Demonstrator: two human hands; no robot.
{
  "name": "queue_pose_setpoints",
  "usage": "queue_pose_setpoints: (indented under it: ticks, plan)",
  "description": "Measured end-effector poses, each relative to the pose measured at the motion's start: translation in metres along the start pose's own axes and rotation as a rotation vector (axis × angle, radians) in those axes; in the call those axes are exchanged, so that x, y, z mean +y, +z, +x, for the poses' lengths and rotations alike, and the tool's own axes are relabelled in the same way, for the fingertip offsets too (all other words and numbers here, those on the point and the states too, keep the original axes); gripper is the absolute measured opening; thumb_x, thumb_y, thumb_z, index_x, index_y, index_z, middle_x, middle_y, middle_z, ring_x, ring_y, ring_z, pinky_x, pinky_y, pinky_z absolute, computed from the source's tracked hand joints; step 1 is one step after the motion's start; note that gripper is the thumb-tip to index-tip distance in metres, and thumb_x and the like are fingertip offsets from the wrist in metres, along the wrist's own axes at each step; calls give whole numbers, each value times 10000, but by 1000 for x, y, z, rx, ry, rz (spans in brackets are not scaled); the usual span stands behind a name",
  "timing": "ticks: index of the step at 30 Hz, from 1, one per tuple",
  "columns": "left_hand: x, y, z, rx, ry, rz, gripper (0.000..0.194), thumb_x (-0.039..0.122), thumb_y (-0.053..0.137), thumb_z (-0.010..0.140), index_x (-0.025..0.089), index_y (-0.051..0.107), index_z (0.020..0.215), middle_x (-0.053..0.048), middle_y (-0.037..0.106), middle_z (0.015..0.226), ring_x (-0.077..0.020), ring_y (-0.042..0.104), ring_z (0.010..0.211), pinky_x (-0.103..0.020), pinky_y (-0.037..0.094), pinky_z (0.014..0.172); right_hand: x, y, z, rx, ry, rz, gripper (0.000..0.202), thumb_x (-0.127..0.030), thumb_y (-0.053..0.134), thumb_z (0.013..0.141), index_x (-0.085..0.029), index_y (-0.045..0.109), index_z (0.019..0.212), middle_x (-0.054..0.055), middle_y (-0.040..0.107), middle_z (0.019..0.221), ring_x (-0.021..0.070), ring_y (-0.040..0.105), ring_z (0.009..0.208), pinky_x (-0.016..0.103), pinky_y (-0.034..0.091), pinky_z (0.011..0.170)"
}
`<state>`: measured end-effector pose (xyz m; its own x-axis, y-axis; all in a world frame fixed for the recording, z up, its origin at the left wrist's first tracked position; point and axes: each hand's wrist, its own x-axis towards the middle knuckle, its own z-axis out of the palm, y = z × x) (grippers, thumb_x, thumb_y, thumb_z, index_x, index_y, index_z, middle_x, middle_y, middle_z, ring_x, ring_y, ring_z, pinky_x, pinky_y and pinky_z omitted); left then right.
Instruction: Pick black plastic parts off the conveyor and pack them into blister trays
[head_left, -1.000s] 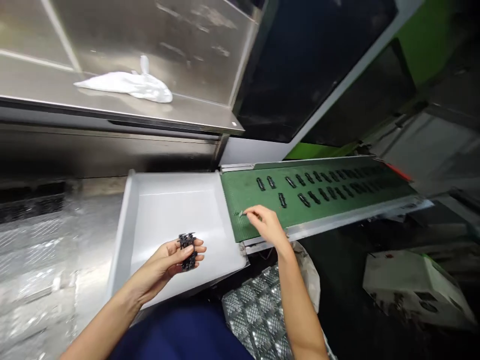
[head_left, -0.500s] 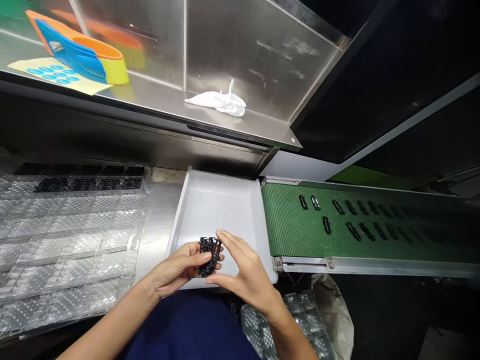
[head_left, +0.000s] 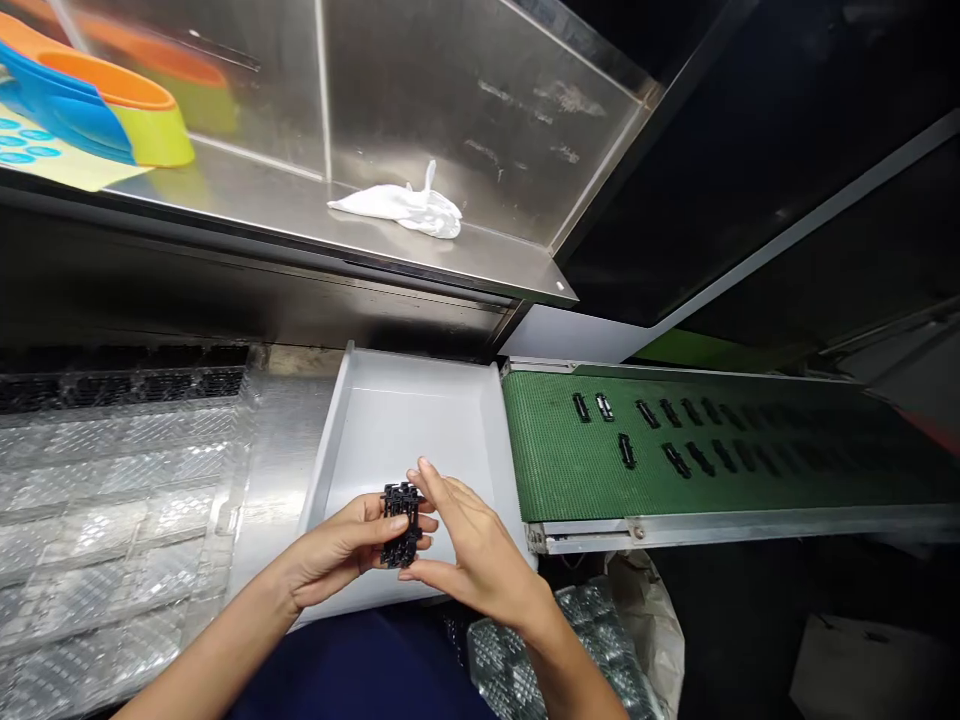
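A: Left hand (head_left: 337,550)?
B: Gripping a bundle of slim black plastic parts (head_left: 400,528), side by side. Thumb across the near face, fingers behind, tips poking out to the right.
A: Right hand (head_left: 476,555)?
B: Just right of the bundle. Thumb and fingers spread apart, fingertips by its far end, thumb by its near end. Can't tell if it's pinching.
A: Under the hands?
B: Shallow white bin (head_left: 420,400). Bundle is held up over its near part.
A: Right side?
B: Green textured conveyor belt (head_left: 555,480) with metal side rails, past the right hand. Two rows of slim black pieces (head_left: 626,450) on it, blurred at the far end.
A: Left side?
B: Clear plastic compartment trays (head_left: 90,540), well left of the left hand. Black pieces in the farthest compartments.
A: Beyond the hands?
B: Stainless-steel shelf (head_left: 255,195). Crumpled white cloth-like item (head_left: 405,207) on it, ahead of the hands; orange, blue and yellow plastic object (head_left: 94,112) farther left, cut off by the view edge.
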<state>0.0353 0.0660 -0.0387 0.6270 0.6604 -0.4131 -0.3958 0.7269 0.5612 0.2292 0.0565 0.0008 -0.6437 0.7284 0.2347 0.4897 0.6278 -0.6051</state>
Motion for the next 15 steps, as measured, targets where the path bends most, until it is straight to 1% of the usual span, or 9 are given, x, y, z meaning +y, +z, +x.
queue_pose_setpoints:
  ticks: [2, 4, 5, 7, 8, 9, 12, 14, 15]
  plan:
    - [0, 3, 11, 39, -8, 0, 337, 316, 878, 650, 193, 761, 942, -69, 759, 955, -203, 689, 852, -267, 530, 716, 12, -7, 3, -41, -2, 28, 1217, -323, 847, 690, -239, -4, 1555, 152, 468, 1456, 278, 485, 1312, 425, 440, 1080]
    - [0, 8, 22, 77, -6, -9, 284, 305, 871, 663, 203, 764, 906, -47, 755, 962, -191, 692, 835, -267, 543, 723, 36, -22, 8, -41, 93, 85, 1127, -384, 886, 596, -257, 257, 1522, 91, 560, 1386, 255, 557, 1240, 364, 484, 1035]
    - [0, 11, 28, 85, -2, -15, 264, 296, 864, 674, 204, 765, 901, -39, 753, 960, -186, 693, 831, -267, 549, 737, 54, -33, 10, 5, 189, 95, 976, -425, 876, 588, -267, 428, 1441, 54, 625, 1308, 239, 608, 1169, 337, 516, 987]
    - [1, 16, 37, 75, 3, -23, 250, 274, 848, 700, 200, 765, 925, -35, 751, 958, -183, 694, 847, -273, 554, 785, 95, -63, 12, 203, 444, 44, 552, -488, 778, 709, -244, 659, 1189, 22, 703, 1137, 206, 671, 1008, 317, 554, 880]
    - [1, 18, 41, 66, 2, -27, 254, 261, 841, 710, 195, 763, 944, -40, 751, 968, -188, 695, 865, -278, 554, 810, 116, -79, 11, 331, 552, -12, 408, -477, 648, 851, -193, 670, 1144, 56, 695, 1124, 203, 667, 986, 345, 550, 869]
    - [2, 19, 44, 60, -2, -30, 261, 256, 835, 718, 190, 761, 959, -48, 751, 983, -196, 694, 890, -283, 554, 829, 137, -96, 9, 444, 644, -65, 365, -435, 569, 926, -158, 648, 1151, 87, 672, 1148, 209, 656, 994, 380, 541, 874]
    - [4, 20, 50, 63, 2, -39, 281, 270, 820, 738, 185, 754, 997, -66, 752, 1027, -212, 685, 957, -293, 546, 875, 183, -136, -4, 654, 833, -152, 294, -327, 571, 953, -148, 588, 1185, 95, 609, 1199, 214, 624, 1027, 422, 531, 878]
    - [6, 20, 51, 74, 34, -51, 286, 290, 812, 747, 186, 750, 1007, -68, 754, 1027, -209, 681, 966, -292, 537, 892, 196, -147, -12, 698, 890, -140, 271, -319, 592, 942, -155, 593, 1158, 78, 610, 1171, 204, 624, 1004, 403, 538, 856]
    - [6, 19, 51, 81, 57, -55, 288, 297, 811, 748, 187, 749, 1007, -69, 755, 1023, -206, 679, 964, -292, 533, 896, 196, -147, -13, 700, 894, -115, 245, -321, 584, 947, -158, 605, 1128, 73, 619, 1147, 192, 628, 978, 388, 541, 844]
